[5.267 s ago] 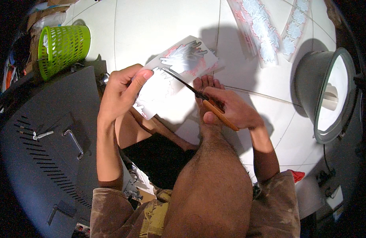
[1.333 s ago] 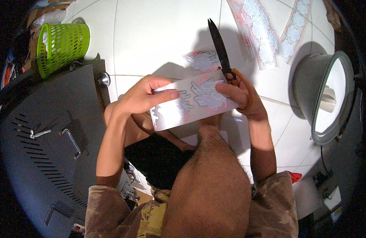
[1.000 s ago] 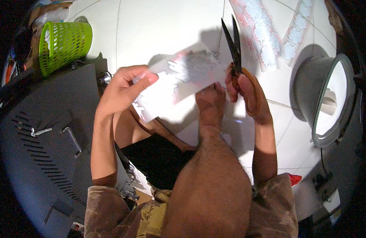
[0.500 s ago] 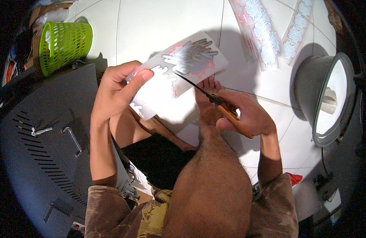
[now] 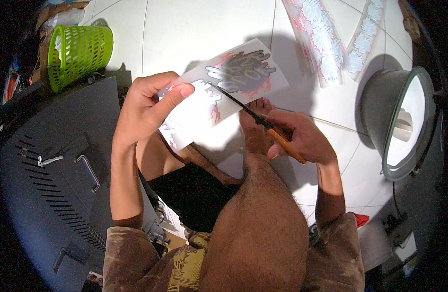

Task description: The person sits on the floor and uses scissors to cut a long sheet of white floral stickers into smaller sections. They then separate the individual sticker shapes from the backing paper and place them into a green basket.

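Note:
Between thumb and fingers, my left hand (image 5: 151, 104) pinches the left end of a sheet of printed film (image 5: 228, 104). The film is whitish, with silver-grey and pink lettering-like designs, and glare washes out the part near my thumb. My right hand (image 5: 301, 138) grips scissors (image 5: 283, 145) with orange handles and dark blades. The blades lie across the film between two of its designs, their tips near my left thumb. Whether the blades are parted is hard to make out.
A lamp with a grey bowl-shaped shade (image 5: 399, 121) stands at the right. More printed strips (image 5: 326, 44) lie on the white tiled floor (image 5: 199, 24) at the far right. A green slotted basket (image 5: 83, 53) sits at the far left, beyond a dark vented cabinet (image 5: 78, 146).
The film has shifted slightly to the right and its far design shows more flatly. The scissors' tips have moved a little up and left, closer to my left thumb.

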The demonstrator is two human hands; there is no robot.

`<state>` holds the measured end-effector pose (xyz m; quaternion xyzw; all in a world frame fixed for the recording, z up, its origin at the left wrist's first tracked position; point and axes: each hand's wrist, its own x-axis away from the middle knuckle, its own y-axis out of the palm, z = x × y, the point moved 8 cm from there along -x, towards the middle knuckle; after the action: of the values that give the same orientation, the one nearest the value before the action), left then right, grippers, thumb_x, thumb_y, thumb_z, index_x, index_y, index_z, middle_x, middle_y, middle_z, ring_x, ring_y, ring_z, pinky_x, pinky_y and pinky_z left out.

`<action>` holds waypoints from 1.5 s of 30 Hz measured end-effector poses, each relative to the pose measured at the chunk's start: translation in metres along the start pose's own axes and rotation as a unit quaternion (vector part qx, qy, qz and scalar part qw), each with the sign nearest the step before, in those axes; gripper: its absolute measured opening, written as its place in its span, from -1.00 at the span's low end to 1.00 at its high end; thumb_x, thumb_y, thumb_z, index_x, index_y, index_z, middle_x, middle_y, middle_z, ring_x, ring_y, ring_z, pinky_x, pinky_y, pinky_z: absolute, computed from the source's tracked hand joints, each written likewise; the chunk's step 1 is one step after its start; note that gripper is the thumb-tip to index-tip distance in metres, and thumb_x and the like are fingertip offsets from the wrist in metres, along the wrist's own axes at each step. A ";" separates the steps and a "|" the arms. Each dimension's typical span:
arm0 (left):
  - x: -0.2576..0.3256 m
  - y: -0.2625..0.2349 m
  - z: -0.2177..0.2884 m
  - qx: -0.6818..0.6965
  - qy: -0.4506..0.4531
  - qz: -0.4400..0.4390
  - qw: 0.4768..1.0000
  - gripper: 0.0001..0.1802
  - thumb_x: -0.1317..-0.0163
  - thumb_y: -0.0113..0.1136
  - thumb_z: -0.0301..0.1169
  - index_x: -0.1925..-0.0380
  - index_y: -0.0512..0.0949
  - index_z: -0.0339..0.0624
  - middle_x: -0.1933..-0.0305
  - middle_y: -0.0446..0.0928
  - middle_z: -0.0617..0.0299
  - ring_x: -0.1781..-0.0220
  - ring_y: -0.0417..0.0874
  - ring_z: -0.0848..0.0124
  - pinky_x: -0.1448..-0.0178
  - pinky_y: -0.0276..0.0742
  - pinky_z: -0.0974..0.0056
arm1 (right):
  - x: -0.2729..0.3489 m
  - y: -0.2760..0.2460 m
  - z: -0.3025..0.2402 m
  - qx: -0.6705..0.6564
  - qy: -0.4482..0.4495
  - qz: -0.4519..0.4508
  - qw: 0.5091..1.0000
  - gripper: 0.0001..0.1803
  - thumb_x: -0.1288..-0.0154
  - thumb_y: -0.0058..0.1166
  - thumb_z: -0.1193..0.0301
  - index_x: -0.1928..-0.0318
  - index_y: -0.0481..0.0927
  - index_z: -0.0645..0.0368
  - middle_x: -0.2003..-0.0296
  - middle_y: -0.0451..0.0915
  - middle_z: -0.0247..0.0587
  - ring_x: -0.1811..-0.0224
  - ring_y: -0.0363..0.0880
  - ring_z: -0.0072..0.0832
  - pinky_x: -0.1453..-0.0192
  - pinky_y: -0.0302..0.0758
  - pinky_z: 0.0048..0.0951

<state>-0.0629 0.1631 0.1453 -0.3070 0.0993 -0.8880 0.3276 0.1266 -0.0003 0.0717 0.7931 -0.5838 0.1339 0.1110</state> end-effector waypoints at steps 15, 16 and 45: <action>-0.006 0.021 0.005 0.020 0.030 -0.054 0.998 -0.72 -0.39 0.32 -0.28 0.36 0.69 -0.31 0.58 0.46 0.49 0.50 0.31 0.70 0.46 0.21 0.44 | -0.003 0.008 0.006 -0.079 0.044 -0.029 0.995 0.02 0.18 0.46 -0.32 -0.07 0.62 0.33 0.11 0.69 -0.14 0.04 0.67 -0.41 -0.13 0.61 -0.32; -0.007 0.020 0.004 0.020 0.026 -0.056 0.998 -0.72 -0.40 0.32 -0.28 0.36 0.69 -0.30 0.58 0.45 0.49 0.50 0.31 0.71 0.47 0.20 0.44 | -0.003 0.008 0.008 -0.096 0.053 -0.030 0.993 0.03 0.17 0.44 -0.34 -0.07 0.62 0.33 0.11 0.69 -0.13 0.04 0.67 -0.41 -0.13 0.61 -0.32; -0.012 0.030 -0.014 0.123 -0.022 0.032 0.992 -0.67 -0.44 0.27 -0.22 0.35 0.67 -0.30 0.53 0.50 0.49 0.48 0.34 0.74 0.44 0.25 0.47 | -0.010 0.020 0.021 -0.247 0.039 0.062 0.966 -0.03 0.09 0.51 -0.19 -0.14 0.54 0.33 0.04 0.61 -0.32 -0.03 0.54 -0.59 -0.17 0.49 -0.51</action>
<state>-0.0490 0.1475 0.1176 -0.2807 -0.0083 -0.8755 0.3933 0.1064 -0.0043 0.0489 0.6975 -0.6420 0.0228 0.3175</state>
